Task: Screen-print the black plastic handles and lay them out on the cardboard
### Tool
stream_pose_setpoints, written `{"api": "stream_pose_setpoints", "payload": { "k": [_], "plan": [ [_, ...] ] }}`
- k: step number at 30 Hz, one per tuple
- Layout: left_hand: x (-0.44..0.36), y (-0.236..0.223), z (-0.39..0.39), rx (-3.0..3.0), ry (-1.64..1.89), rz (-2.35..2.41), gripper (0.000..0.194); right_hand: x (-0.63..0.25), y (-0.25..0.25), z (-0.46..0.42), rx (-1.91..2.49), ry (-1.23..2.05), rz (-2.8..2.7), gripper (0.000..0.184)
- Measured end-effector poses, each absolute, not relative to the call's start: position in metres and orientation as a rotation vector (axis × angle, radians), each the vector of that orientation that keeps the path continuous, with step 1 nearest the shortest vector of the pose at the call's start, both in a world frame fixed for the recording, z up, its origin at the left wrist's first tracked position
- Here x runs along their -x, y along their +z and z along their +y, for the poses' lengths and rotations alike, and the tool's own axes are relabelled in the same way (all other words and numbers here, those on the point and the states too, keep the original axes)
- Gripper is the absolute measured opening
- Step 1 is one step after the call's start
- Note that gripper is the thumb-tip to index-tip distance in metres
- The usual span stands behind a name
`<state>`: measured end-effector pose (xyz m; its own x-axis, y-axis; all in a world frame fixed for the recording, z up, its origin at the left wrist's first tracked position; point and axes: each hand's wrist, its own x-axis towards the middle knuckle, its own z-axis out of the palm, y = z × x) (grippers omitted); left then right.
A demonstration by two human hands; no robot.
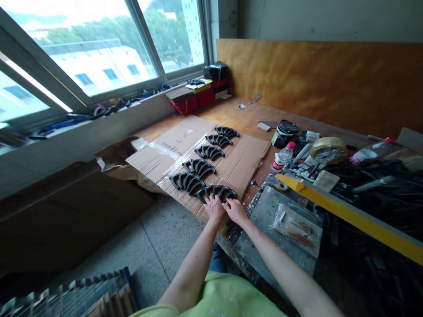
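Several rows of black curved pieces [198,167] lie fanned out on a flattened cardboard sheet [244,163], running from its near edge toward the back. At the nearest fan of black curved pieces [228,192], my left hand [214,208] has its fingers bent over the front side. Close beside it, my right hand [235,211] has its fingers curled in at the same fan, toward its right end. My fingers partly cover the pieces they touch, so the exact grip is hard to see.
Right of the cardboard stand a black-lidded tub [284,133], a small bottle with a red cap [283,157] and a roll of tape [328,149]. A yellow bar [350,215] borders dark clutter. A stained metal plate [264,229] lies by my right forearm. Red boxes [191,102] sit near the window.
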<state>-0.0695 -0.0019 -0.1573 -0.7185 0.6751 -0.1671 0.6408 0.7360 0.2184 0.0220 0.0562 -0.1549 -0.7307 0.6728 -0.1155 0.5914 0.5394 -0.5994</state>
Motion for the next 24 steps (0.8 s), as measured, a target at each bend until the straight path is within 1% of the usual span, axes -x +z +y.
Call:
{"api": "stream_pose_setpoints", "payload": {
  "k": [4,7,10,14,16,19,21,24],
  "plan": [
    [0.069,-0.145,-0.01,-1.122,0.28,2.7,0.044,-0.032,-0.144,0.049,0.996,0.936,-2.482,0.038],
    [0.081,-0.131,0.017,-1.22,0.379,2.71,0.045,-0.03,-0.135,0.062,0.982,0.948,-2.333,0.048],
    [0.101,-0.119,0.081,-1.364,0.463,2.653,0.046,-0.022,-0.124,0.091,1.027,0.94,-2.167,0.056],
    [0.123,-0.115,0.201,-1.541,0.505,2.472,0.055,-0.019,-0.117,0.121,1.162,0.948,-1.982,0.054],
    [0.129,-0.119,0.26,-1.595,0.5,2.393,0.058,-0.023,-0.123,0.122,1.261,1.01,-1.893,0.054],
    [0.132,-0.128,0.335,-1.59,0.46,2.324,0.058,-0.032,-0.143,0.111,1.393,1.126,-1.743,0.056],
    [0.133,-0.135,0.374,-1.539,0.439,2.321,0.059,-0.038,-0.155,0.102,1.456,1.189,-1.668,0.055],
    [0.136,-0.147,0.416,-1.461,0.442,2.355,0.061,-0.045,-0.163,0.093,1.521,1.243,-1.634,0.047]
  ]
}}
